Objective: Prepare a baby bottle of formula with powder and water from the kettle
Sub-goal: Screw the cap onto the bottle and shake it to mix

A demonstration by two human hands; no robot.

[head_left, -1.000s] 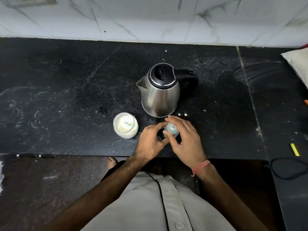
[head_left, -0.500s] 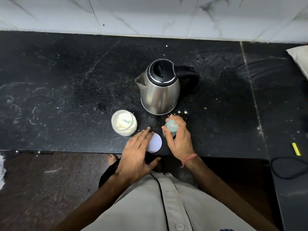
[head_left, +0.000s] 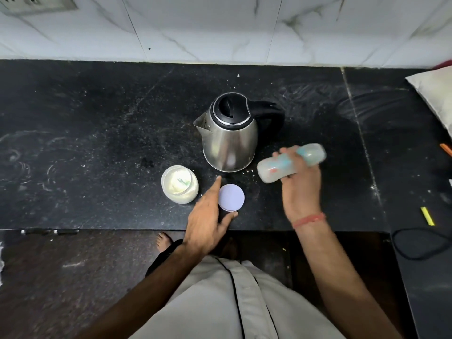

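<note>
Baby bottle (head_left: 291, 162) is in the air, lying nearly sideways and blurred, to the right of the kettle (head_left: 230, 133) and above the dark counter (head_left: 97, 133). The right hand (head_left: 302, 189) grasps it around the middle, fingers curled over the top of it, palm turned toward the camera; a red thread band (head_left: 309, 220) circles that wrist. The bottle looks pale and cloudy with blue-green and red markings, its capped end pointing right and slightly far.

The left hand (head_left: 208, 216) lies flat and relaxed near the front edge of the counter, fingers straight, holding nothing. Its index finger points toward the base of the kettle, and a round white lid (head_left: 231, 197) lies flat on the counter just beside it, between finger and thumb.

To the left of the lid stands an open jar (head_left: 179, 184) of pale powder with something green inside. The steel kettle stands farther back, black lid closed, spout to the left and handle to the right. White specks dot the counter around its base.
</note>
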